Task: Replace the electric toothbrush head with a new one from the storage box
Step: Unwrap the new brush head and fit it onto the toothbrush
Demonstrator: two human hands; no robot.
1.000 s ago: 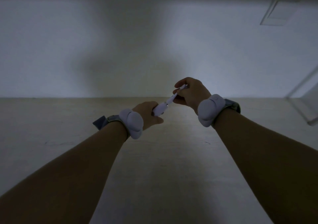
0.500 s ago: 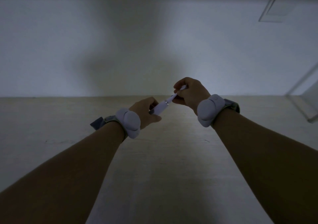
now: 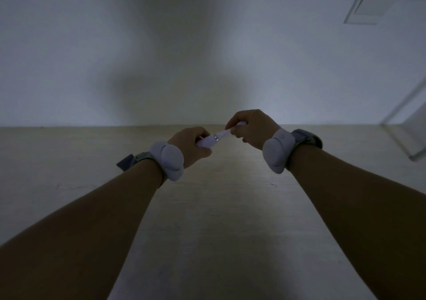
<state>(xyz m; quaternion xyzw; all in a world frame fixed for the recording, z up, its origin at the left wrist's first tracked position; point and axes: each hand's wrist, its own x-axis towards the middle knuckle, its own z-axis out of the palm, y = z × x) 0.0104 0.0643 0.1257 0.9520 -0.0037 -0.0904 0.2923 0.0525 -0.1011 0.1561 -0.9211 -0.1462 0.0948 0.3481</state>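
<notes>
White toothbrush (image 3: 211, 140) btwn hands; L hand (image 3: 189, 146) body; R hand (image 3: 251, 126) head

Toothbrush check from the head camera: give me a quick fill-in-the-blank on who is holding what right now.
1. The toothbrush handle is gripped by the ____ hand.
2. The brush head is pinched by the ____ hand.
3. Both hands hold the toothbrush ____ the table, not resting on it.
4. The clear box stands at the ____ edge of the view.

Missing words: left; right; above; right
</notes>
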